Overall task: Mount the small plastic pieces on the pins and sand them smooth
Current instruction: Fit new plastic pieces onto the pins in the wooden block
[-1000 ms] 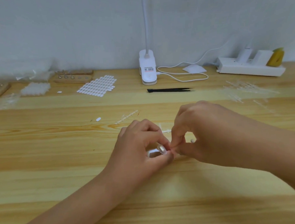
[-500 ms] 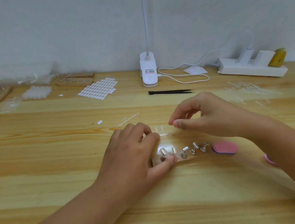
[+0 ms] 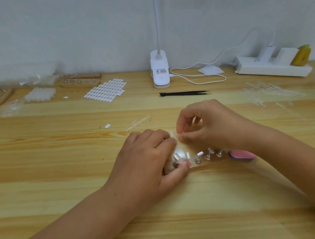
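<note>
Pins (image 3: 199,156) stand in a short row on a pin holder (image 3: 192,165) lying mid-table, straight in front of me. My left grip (image 3: 151,155) is curled over the holder's left end, clamped on it, with the thumb against its front edge just beside the first pin. My right grip (image 3: 213,126) hovers behind the row, forefinger and thumb drawn nearly together at the holder's back edge. Whether a small plastic piece sits between them I cannot tell; it is too small and clear.

A pink sanding block (image 3: 242,154) lies just beside the holder's right end, below my right wrist. To the left, a clear sprue (image 3: 138,123) and a white oval sticker (image 3: 107,126) lie apart from my left knuckles. Black tweezers (image 3: 184,93) rest well beyond my right grip. A clip lamp (image 3: 160,72) and a power strip (image 3: 273,69) line the table (image 3: 47,178) at its far edge, against the wall.
</note>
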The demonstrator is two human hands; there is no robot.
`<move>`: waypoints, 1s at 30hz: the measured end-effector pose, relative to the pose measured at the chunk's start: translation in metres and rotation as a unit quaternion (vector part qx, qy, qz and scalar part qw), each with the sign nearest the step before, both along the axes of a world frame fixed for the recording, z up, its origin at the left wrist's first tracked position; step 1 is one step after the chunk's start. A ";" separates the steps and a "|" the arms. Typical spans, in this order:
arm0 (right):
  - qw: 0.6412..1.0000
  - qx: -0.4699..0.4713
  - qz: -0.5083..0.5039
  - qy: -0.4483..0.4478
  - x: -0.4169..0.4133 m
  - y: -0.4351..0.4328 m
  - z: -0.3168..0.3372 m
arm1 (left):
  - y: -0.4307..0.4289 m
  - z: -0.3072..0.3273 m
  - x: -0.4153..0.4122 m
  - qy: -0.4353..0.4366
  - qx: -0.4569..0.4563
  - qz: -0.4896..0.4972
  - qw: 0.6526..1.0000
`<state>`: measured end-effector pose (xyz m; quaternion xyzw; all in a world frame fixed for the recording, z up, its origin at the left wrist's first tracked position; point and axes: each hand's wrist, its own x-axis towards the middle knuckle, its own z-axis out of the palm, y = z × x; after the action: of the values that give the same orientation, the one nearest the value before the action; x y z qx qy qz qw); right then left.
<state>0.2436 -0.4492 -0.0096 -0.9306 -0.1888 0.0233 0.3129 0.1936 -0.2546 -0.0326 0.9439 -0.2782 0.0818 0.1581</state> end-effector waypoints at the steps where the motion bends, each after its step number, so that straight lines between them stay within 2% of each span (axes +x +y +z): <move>1: 1.000 -0.003 0.006 -0.002 -0.001 0.000 0.000 | 0.000 0.000 0.000 0.003 -0.001 0.000 1.000; 12: 0.999 -0.043 0.008 -0.023 -0.001 -0.015 0.020 | 0.000 0.001 -0.001 0.009 -0.002 -0.004 1.000; 16: 0.999 -0.016 0.013 0.042 -0.008 -0.023 0.044 | -0.001 0.000 -0.001 0.000 -0.007 -0.004 1.000; 22: 0.990 0.064 0.024 0.126 -0.025 -0.021 0.057 | -0.007 0.002 -0.001 0.012 -0.100 -0.018 0.995; 30: 0.989 0.095 0.008 0.113 -0.051 -0.027 0.039 | -0.028 -0.001 -0.001 0.091 -0.202 -0.030 0.975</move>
<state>0.1922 -0.4765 0.0296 -0.8866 -0.1609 0.1133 0.4186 0.1927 -0.2823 -0.0340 0.8873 -0.2686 0.0448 0.3722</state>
